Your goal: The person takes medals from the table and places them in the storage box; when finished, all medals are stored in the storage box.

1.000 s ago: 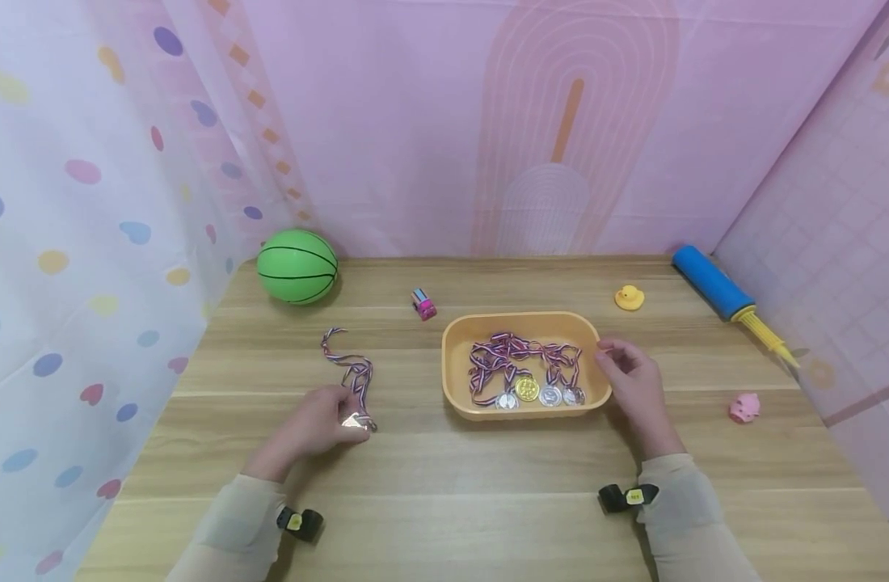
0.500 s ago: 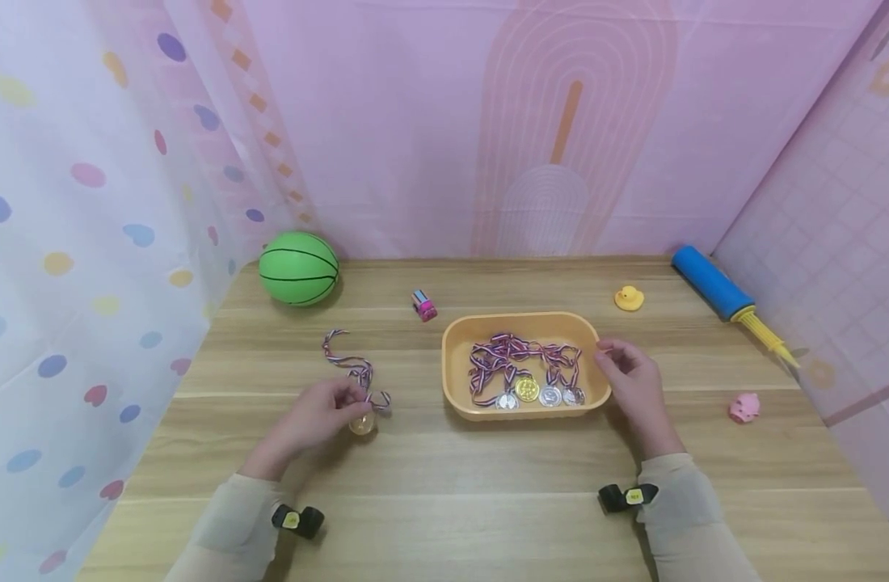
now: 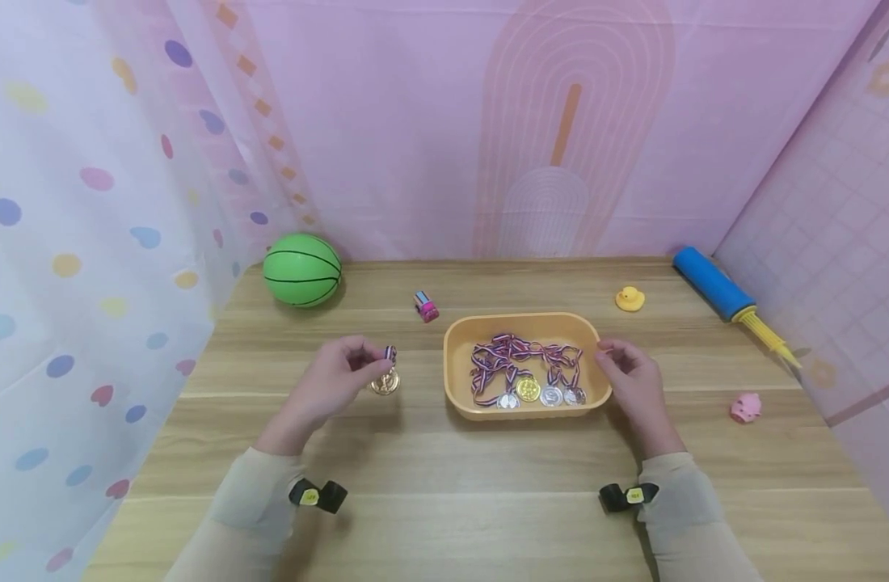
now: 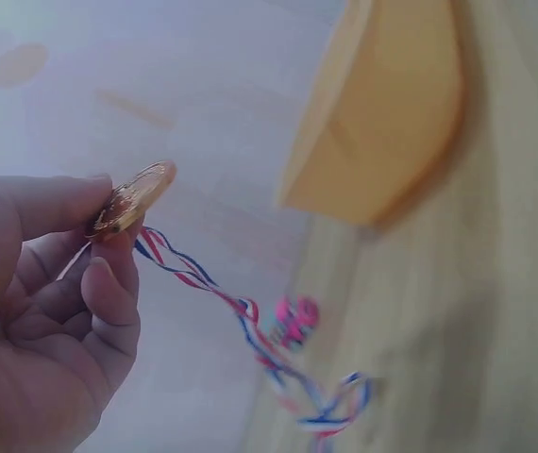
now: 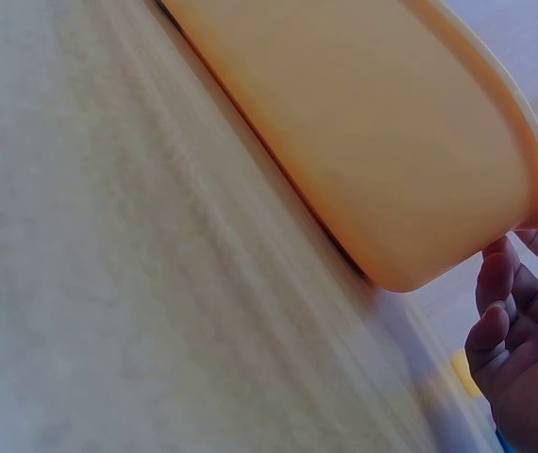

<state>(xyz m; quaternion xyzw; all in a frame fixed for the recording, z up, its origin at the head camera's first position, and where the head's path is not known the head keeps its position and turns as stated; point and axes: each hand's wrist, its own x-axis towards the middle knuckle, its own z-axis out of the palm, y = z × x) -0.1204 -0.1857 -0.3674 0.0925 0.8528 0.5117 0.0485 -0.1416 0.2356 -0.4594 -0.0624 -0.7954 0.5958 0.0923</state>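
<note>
My left hand pinches a gold medal between thumb and fingers, raised above the table left of the basket. In the left wrist view its striped red, white and blue ribbon trails down from the medal. An orange plastic basket stands in front of me. Inside lie one gold medal and several silver medals on a tangle of ribbons. My right hand grips the basket's right rim, its thumb at the edge in the right wrist view.
A green ball sits at the back left, with a small pink toy car right of it. A yellow rubber duck, a blue and yellow pump and a pink toy pig lie on the right.
My left hand has lifted the gold medal off the table and moved it right and away from me; its ribbon has come up too. The right hand stays at the basket rim.
</note>
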